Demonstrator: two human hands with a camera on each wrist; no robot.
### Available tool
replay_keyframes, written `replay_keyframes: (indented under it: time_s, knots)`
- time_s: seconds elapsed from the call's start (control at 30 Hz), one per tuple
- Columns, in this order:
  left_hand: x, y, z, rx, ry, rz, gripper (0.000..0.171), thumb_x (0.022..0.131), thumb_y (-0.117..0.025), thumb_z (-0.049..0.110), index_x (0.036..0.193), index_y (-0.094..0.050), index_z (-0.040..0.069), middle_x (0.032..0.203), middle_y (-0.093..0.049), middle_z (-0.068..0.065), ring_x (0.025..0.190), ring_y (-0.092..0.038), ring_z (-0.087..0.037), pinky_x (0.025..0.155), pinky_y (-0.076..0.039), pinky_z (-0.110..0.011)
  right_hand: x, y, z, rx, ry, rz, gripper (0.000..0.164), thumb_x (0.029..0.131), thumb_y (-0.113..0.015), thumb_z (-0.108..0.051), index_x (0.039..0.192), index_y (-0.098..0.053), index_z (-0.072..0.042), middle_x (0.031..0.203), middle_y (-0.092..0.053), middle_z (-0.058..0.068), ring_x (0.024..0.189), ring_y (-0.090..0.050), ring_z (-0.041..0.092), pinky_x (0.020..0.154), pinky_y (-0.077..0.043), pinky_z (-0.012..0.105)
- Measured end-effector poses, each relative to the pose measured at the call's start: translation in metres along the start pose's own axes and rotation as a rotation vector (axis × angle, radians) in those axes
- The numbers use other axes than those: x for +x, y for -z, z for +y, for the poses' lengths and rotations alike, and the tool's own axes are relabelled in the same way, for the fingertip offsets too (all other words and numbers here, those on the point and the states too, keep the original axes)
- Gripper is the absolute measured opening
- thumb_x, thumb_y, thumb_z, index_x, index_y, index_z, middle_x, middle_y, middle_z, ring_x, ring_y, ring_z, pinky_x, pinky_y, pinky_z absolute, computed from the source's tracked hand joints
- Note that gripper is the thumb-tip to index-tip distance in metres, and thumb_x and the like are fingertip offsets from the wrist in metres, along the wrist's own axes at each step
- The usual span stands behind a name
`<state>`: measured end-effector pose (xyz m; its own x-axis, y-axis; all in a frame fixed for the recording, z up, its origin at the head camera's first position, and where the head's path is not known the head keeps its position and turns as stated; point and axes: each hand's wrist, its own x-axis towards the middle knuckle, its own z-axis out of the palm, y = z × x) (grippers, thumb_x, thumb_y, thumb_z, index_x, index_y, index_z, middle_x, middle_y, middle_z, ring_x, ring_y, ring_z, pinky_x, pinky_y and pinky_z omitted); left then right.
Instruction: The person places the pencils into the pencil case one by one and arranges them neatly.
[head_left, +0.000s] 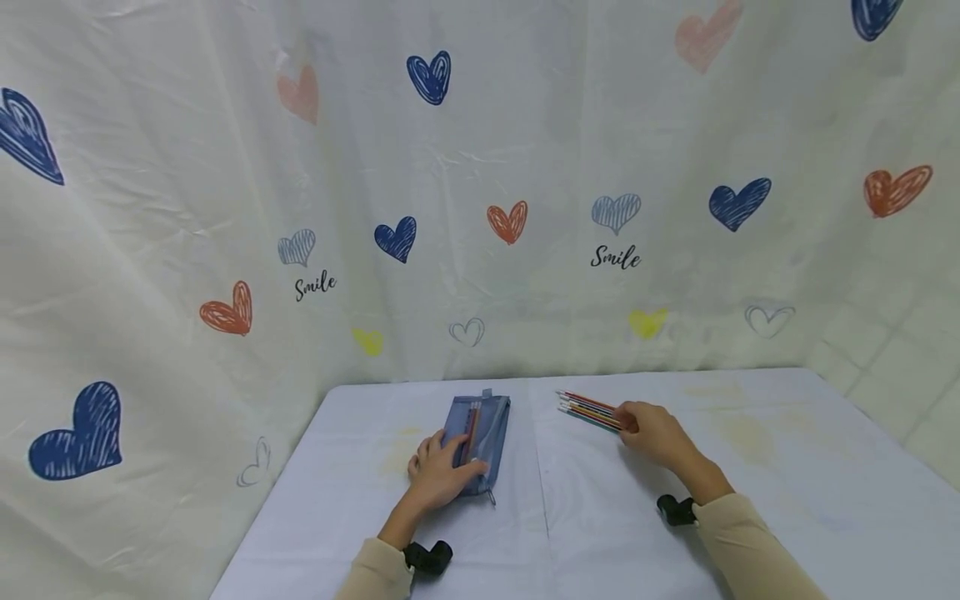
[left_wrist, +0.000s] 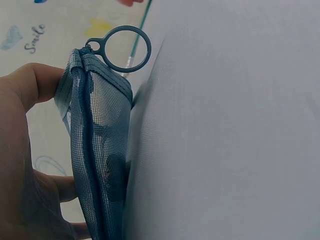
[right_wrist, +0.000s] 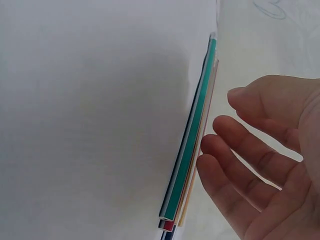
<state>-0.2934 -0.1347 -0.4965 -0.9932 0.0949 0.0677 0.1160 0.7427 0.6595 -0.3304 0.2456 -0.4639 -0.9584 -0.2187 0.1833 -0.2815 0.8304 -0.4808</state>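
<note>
A blue mesh zip pencil case [head_left: 496, 433] lies flat on the table, and a few reddish-brown pencils [head_left: 471, 429] show through its top. My left hand [head_left: 438, 477] rests on the case with fingers spread over its left side and the thumb near its close end. A round ring on the zip pull [left_wrist: 148, 48] sticks out beyond the thumb in the left wrist view. To the right, several coloured pencils [head_left: 588, 410] lie bunched on the table. My right hand [right_wrist: 265, 155] is at their near ends, its fingers loosely bent and the thumb apart from them; a green pencil [right_wrist: 192, 145] is uppermost in the right wrist view.
A white cloth covers the table [head_left: 585, 525], with a fold line between the two hands. Behind it hangs a white curtain [head_left: 540, 317] printed with hearts. Dark wrist cameras sit on the left wrist [head_left: 429, 558] and right wrist [head_left: 677, 510].
</note>
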Motion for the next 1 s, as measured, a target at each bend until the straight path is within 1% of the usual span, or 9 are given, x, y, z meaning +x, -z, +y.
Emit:
replay_keyframes:
  time_s: [0.13, 0.27, 0.43, 0.57, 0.73, 0.87, 1.0]
  knots:
    - [0.0011, -0.0009, 0.0003, -0.006, 0.002, -0.003, 0.076, 0.084, -0.069, 0.059, 0.146, -0.056, 0.018, 0.164, -0.028, -0.023, 0.149, -0.021, -0.048, 0.112, -0.011, -0.074, -0.0010, 0.0005, 0.0011, -0.040, 0.001, -0.012, 0.025, 0.085, -0.073, -0.003, 0.109, -0.070, 0.001, 0.094, -0.072, 0.007, 0.084, -0.062, 0.018, 0.075, -0.053, 0.040]
    - [0.0032, -0.0001, 0.0018, -0.003, 0.004, -0.003, 0.076, 0.083, -0.069, 0.060, 0.146, -0.056, 0.019, 0.164, -0.028, -0.023, 0.150, -0.020, -0.047, 0.112, -0.011, -0.074, 0.0004, 0.0024, -0.0003, -0.062, -0.001, -0.026, 0.024, 0.086, -0.072, -0.003, 0.110, -0.070, 0.000, 0.092, -0.069, 0.005, 0.081, -0.057, 0.018, 0.073, -0.050, 0.039]
    - [0.0030, 0.0016, 0.0023, 0.007, 0.009, -0.007, 0.076, 0.084, -0.069, 0.060, 0.147, -0.055, 0.018, 0.164, -0.028, -0.023, 0.150, -0.020, -0.047, 0.112, -0.011, -0.074, 0.0007, 0.0024, -0.0020, -0.065, -0.032, -0.050, 0.026, 0.087, -0.070, -0.003, 0.113, -0.070, 0.000, 0.099, -0.072, 0.009, 0.086, -0.061, 0.020, 0.079, -0.053, 0.044]
    - [0.0022, 0.0013, 0.0016, 0.008, 0.010, -0.007, 0.076, 0.084, -0.068, 0.059, 0.147, -0.055, 0.018, 0.164, -0.028, -0.022, 0.150, -0.020, -0.047, 0.112, -0.011, -0.074, 0.0006, 0.0022, -0.0028, -0.062, -0.046, -0.087, 0.026, 0.088, -0.069, -0.002, 0.114, -0.070, 0.000, 0.095, -0.069, 0.007, 0.083, -0.058, 0.020, 0.073, -0.051, 0.041]
    - [0.0012, 0.0000, 0.0007, 0.004, 0.011, -0.007, 0.076, 0.084, -0.069, 0.059, 0.147, -0.056, 0.017, 0.164, -0.028, -0.023, 0.150, -0.020, -0.048, 0.112, -0.011, -0.074, -0.0006, -0.0009, -0.0018, -0.042, -0.026, -0.130, 0.026, 0.087, -0.068, -0.001, 0.112, -0.070, -0.002, 0.088, -0.066, 0.004, 0.077, -0.055, 0.018, 0.067, -0.046, 0.034]
    - [0.0011, -0.0004, 0.0003, 0.005, 0.017, -0.007, 0.077, 0.084, -0.068, 0.060, 0.147, -0.055, 0.018, 0.164, -0.028, -0.023, 0.150, -0.019, -0.048, 0.113, -0.010, -0.073, -0.0021, -0.0043, -0.0014, -0.008, -0.003, -0.145, 0.026, 0.086, -0.069, -0.001, 0.111, -0.070, -0.004, 0.085, -0.064, 0.003, 0.073, -0.054, 0.017, 0.064, -0.045, 0.032]
    - [0.0016, 0.0000, 0.0002, 0.006, 0.014, -0.006, 0.077, 0.084, -0.068, 0.060, 0.147, -0.055, 0.018, 0.164, -0.028, -0.023, 0.150, -0.020, -0.048, 0.113, -0.011, -0.073, -0.0031, -0.0070, -0.0024, 0.000, 0.019, -0.152, 0.025, 0.085, -0.068, 0.000, 0.109, -0.070, -0.007, 0.082, -0.061, 0.001, 0.070, -0.052, 0.016, 0.062, -0.043, 0.032]
